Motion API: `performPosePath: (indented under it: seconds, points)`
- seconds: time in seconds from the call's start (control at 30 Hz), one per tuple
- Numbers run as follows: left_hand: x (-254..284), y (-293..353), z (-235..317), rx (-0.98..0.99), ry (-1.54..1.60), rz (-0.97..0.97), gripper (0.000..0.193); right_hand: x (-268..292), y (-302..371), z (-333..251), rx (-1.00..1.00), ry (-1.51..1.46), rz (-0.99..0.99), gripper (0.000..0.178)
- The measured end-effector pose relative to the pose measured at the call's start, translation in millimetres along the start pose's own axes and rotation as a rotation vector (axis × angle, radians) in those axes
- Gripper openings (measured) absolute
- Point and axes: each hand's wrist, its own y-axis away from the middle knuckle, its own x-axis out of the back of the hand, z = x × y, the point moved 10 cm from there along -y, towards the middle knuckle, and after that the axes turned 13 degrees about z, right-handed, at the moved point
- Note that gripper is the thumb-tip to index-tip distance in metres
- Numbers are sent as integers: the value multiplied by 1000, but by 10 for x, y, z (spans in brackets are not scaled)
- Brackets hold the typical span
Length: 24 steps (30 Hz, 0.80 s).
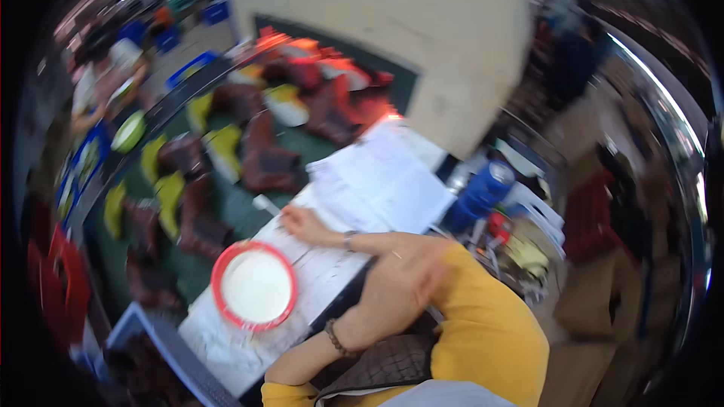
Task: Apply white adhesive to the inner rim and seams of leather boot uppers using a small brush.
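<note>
My right hand (302, 226) is closed around a small white brush-like tool (265, 205), blurred, its pale end pointing toward the shoe parts. The hand is over the white work board (324, 260). My left hand (396, 286), with a beaded bracelet at its wrist, crosses over to my right arm and touches the yellow sleeve (490, 316) near the elbow; motion smears its fingers. A red-rimmed bowl (255, 286) of white liquid stands on the board, left of both hands. Beyond it, dark brown boot uppers (268, 158) with yellow-green parts (223, 147) lie on a green surface.
White paper sheets (385, 181) lie beyond my right hand. A blue bottle-like container (486, 188) stands at the right amid clutter. At lower left is a blue crate (173, 354). A large beige panel (392, 22) rises at the back. Another person (113, 83) sits at far left.
</note>
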Motion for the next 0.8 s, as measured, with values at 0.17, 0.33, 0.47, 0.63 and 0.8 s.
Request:
performPosePath:
  seconds: [0.17,0.33,0.47,0.63,0.8]
  points:
    - [-673,-149,-396,129,-85,-426,40,144,42,-74,-127,-142,-29,36]
    - [-649,-348,-386,298,14,-562,32,430,-104,53,-100,-52,15,29]
    - [-539,-587,-156,340,42,-487,11,-68,-84,24,-74,-24,-121,23]
    - [-441,-414,1213,-994,-215,15,8,205,-73,163,-169,2,-154,21]
    - [22,55,554,-107,277,41,25,-65,20,57,-192,-36,-302,21]
